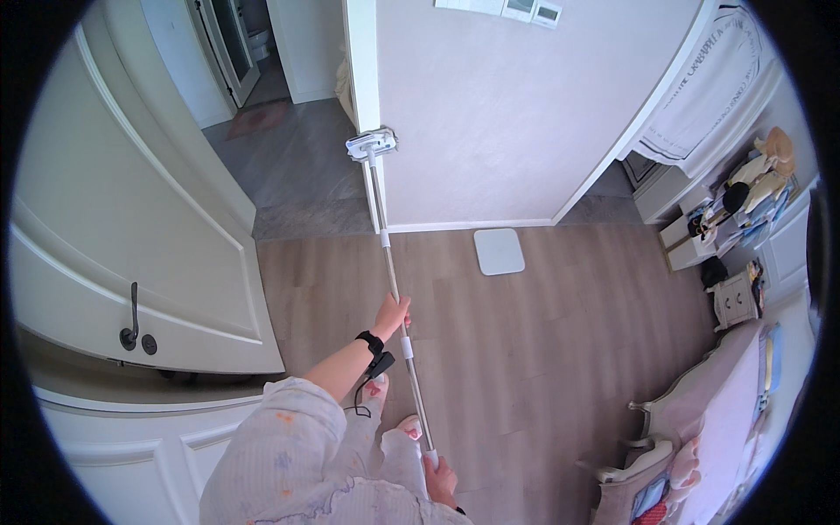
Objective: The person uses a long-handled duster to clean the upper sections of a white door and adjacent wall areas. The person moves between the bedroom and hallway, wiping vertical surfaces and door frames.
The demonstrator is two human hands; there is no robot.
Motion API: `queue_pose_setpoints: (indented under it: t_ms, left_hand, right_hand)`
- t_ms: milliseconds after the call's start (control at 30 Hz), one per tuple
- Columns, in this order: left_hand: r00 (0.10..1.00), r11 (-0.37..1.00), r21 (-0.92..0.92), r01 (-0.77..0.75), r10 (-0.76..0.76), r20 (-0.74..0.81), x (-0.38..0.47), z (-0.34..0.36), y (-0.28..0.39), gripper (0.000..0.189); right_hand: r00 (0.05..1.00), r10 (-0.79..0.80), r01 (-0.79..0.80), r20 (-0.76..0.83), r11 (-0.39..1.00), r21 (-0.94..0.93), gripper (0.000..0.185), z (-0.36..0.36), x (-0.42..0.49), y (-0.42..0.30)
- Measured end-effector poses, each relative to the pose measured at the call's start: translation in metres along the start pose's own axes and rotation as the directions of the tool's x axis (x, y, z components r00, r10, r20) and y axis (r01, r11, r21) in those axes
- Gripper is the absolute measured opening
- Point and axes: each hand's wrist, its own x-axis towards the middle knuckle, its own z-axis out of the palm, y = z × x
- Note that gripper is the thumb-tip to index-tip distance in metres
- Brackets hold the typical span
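A long metal pole of a flat mop (414,387) runs up from the bottom of the view. My left hand (392,315) is wrapped around the pole near its middle. Lower down, my right hand (441,481) grips the pole's end section. At the far end, the mop head (371,143), with a pale pad, is raised against or just in front of the white door frame (365,72); whether it touches cannot be told. A black band with a small box and cable (378,361) is on my left wrist.
A white panelled door (141,216) stands open at left. A flat white scale (499,252) lies on the wood floor (525,367) by the wall. At right are a carved bed (695,400), a small drawer cabinet (734,299) and a heap of clothes (755,190).
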Motion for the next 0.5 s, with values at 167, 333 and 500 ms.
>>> queue_pose_setpoints:
  t_ms: [167, 333, 500]
  left_hand:
    - [0.984, 0.905, -0.403, 0.136, -0.077, 0.160, -0.013, 0.015, 0.056, 0.041]
    - [0.956, 0.739, -0.626, 0.247, -0.082, 0.281, -0.016, 0.050, 0.127, 0.044]
    - [0.888, 0.444, -0.798, 0.409, 0.007, 0.459, -0.019, 0.065, 0.188, 0.037]
  right_hand:
    - [0.986, 0.035, -0.082, -0.166, 0.954, -0.287, 0.052, -0.089, -0.009, -0.016]
    - [0.947, -0.135, 0.010, -0.290, 0.919, -0.394, 0.039, -0.234, -0.036, -0.049]
    - [0.816, -0.411, 0.146, -0.407, 0.827, -0.543, 0.033, -0.338, -0.057, -0.115]
